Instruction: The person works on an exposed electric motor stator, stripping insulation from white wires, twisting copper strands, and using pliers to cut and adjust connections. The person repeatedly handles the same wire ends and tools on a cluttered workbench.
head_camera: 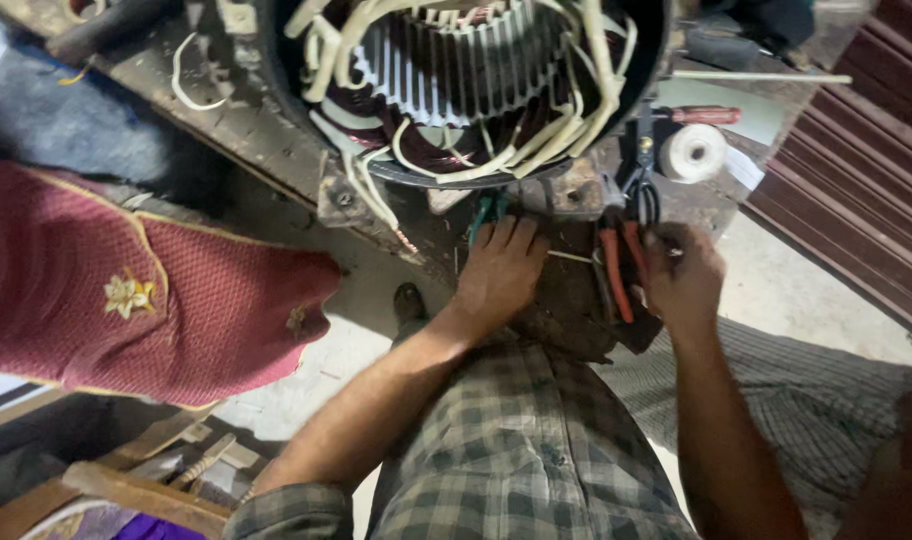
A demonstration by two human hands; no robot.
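At the tabletop's (266, 150) near edge, room is tight — left hand (498, 272) lies flat, fingers together, beside green-handled pliers (486, 212); right hand (682, 275) fingers curl on red-handled pliers (616, 270).

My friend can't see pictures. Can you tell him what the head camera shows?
Two hands work at a dirty bench under a big motor stator. The left hand rests flat by green-handled pliers; the right hand grips red-handled pliers.

Left hand (498, 268) rests flat on the workbench (276, 140) below the motor stator (456, 70); right hand (682, 275) grips red-handled pliers (616, 270)
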